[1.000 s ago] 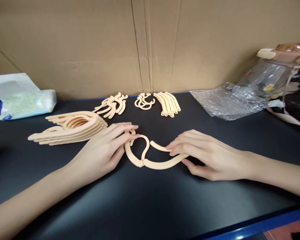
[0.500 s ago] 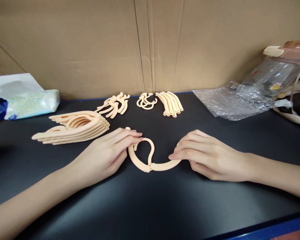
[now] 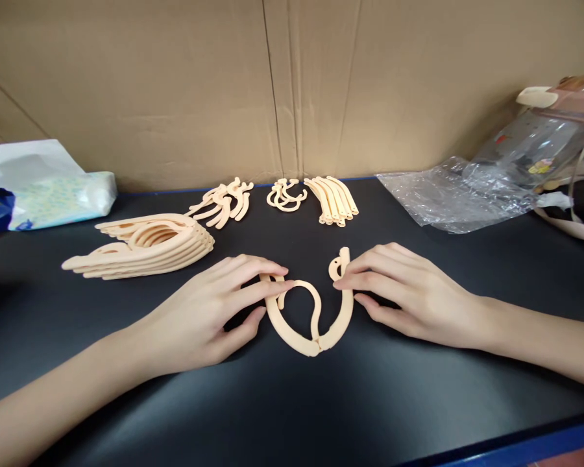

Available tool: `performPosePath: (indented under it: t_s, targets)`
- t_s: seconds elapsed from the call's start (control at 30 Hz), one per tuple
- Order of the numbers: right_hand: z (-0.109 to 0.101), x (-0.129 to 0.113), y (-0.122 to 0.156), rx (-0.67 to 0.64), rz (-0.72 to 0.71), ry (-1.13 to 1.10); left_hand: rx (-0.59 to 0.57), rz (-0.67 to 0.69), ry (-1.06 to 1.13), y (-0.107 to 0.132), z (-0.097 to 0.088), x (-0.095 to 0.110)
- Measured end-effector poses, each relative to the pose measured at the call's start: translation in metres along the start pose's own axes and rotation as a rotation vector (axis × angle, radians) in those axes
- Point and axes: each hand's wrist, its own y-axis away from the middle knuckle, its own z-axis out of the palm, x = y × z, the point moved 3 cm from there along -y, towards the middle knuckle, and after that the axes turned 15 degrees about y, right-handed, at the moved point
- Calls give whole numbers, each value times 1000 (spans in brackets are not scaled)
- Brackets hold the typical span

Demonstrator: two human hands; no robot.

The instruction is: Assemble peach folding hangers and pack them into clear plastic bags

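The jointed frame (image 3: 291, 335) lies on the dark table (image 3: 292, 408) between the hands, its joint (image 3: 317, 344) at the near end and its two arms rising to the far side in a narrow V. The right hand (image 3: 409, 292) is clamped on the right arm, fingers across the top and thumb at the outer edge. The left hand (image 3: 219, 305) lays its fingertips over the left arm, thumb just beside it; whether it pinches, I cannot tell. Good handling here probably means pressing evenly from both sides, keeping the joint flat and the fingertips out of the gap around the thin inner curve (image 3: 318, 303). The stack (image 3: 141, 257) at left is best kept clear of the left wrist.
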Motion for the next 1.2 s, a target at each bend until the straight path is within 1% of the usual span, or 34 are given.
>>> performPosePath:
  t_s: [0.1, 0.27, 0.43, 0.63, 0.97, 1.2]
  targets:
    - [-2, 1, -1, 19, 42, -6, -14, 7, 6, -1, 0, 1]
    - [-3, 2, -1, 37, 58, -10, -22, 10, 18, 0, 1, 2]
    - [-3, 1, -1, 30, 69, -24, 16, 21, 28, 0, 1, 1]
    - [-4, 3, -1, 43, 145, 16, 23, 53, 14, 0, 1, 1]
    - [-5, -2, 0, 52, 38, 15, 33, 66, -29, -1, 1, 4]
    - [-7, -4, -1, 44, 1, -9, 39, 64, -17, -2, 0, 4]
